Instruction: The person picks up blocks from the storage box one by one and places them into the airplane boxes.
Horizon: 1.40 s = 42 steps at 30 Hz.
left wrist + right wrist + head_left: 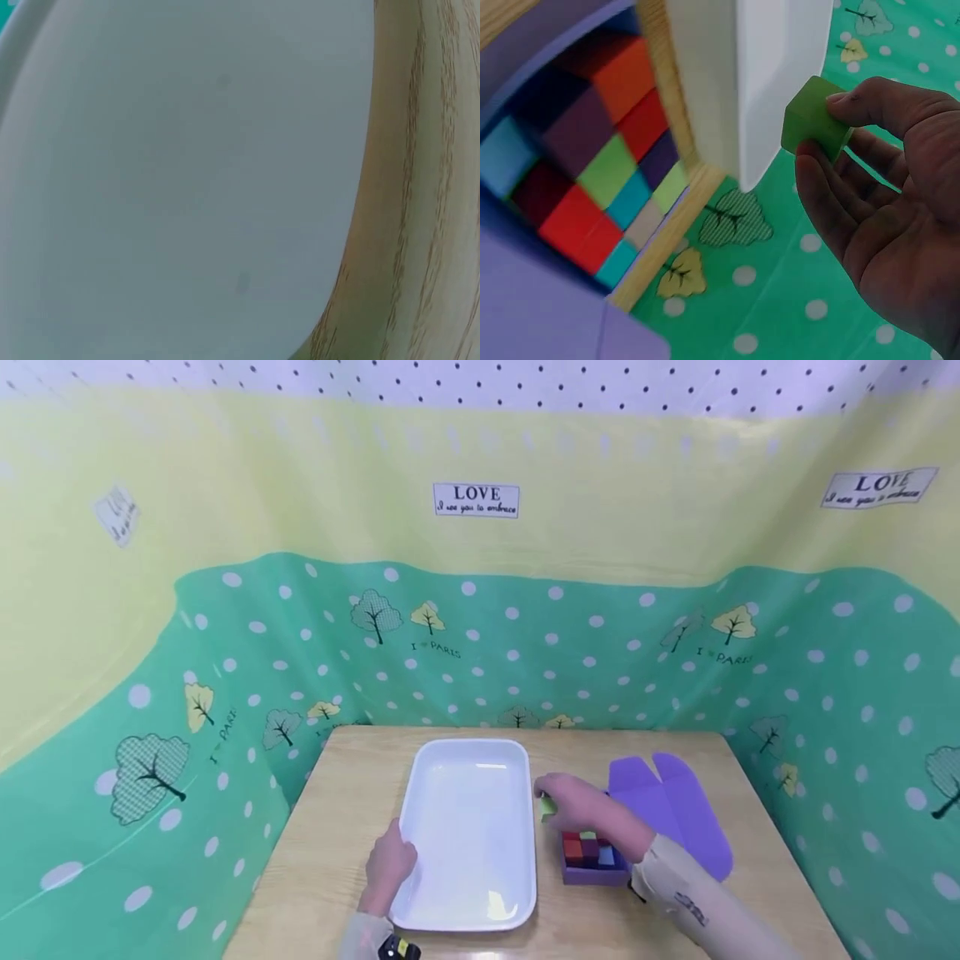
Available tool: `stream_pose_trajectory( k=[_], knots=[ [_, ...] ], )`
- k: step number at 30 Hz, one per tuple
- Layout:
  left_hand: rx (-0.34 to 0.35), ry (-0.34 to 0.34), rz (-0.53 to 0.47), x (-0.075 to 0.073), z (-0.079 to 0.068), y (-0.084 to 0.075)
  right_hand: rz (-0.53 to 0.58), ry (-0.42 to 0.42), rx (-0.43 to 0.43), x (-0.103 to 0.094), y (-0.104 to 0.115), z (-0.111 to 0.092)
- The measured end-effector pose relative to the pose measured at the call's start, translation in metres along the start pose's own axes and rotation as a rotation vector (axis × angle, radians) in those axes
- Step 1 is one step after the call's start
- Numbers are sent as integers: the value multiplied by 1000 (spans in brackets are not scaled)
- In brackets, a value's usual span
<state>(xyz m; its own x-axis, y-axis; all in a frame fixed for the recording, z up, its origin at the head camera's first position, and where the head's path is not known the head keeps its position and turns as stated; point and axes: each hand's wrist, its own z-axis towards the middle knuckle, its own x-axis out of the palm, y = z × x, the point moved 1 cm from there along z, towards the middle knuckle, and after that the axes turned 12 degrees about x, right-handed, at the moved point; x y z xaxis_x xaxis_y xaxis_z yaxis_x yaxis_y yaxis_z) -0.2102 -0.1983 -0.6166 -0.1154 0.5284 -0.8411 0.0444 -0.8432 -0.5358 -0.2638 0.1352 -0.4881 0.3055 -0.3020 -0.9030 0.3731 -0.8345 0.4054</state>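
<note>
Between thumb and fingers, my right hand point(900, 180) pinches a light green cube point(815, 118). In the head view this hand point(573, 802) is just beyond the tray's right rim, above the table. Beside and below it stands a purple box point(596, 877) holding several coloured cubes, among them a red cube point(641, 124) and a light blue cube point(508, 156). My left hand point(391, 865) holds the left rim of a white rectangular tray point(468, 827), its thumb over the edge. The left wrist view shows the tray's pale side point(187, 180) but not the hand.
The box's purple lid point(675, 814) lies folded back to the right. All of this rests on a light wooden table point(330, 810). A green and yellow patterned curtain point(517, 652) hangs around the table's back and sides.
</note>
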Motion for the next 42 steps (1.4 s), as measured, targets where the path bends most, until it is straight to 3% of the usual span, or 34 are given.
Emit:
stream_pose_trajectory(
  k=[6,11,16,28,35,42],
  knots=[
    [-11,15,-2,-7,6,2,21,-18,41,-4,-25,-20],
    [-12,45,-18,-2,4,0,41,-4,96,-4,-44,-41],
    [-17,45,-24,0,4,-1,-1,-22,101,-2,-58,-51],
    [-11,54,-12,0,7,1,-21,-25,149,22,-80,-64],
    [-10,44,-24,-1,8,3,20,-26,167,27,-84,-64],
    [-27,56,-45,1,5,2,-13,-30,192,34,-87,-63]
  ],
)
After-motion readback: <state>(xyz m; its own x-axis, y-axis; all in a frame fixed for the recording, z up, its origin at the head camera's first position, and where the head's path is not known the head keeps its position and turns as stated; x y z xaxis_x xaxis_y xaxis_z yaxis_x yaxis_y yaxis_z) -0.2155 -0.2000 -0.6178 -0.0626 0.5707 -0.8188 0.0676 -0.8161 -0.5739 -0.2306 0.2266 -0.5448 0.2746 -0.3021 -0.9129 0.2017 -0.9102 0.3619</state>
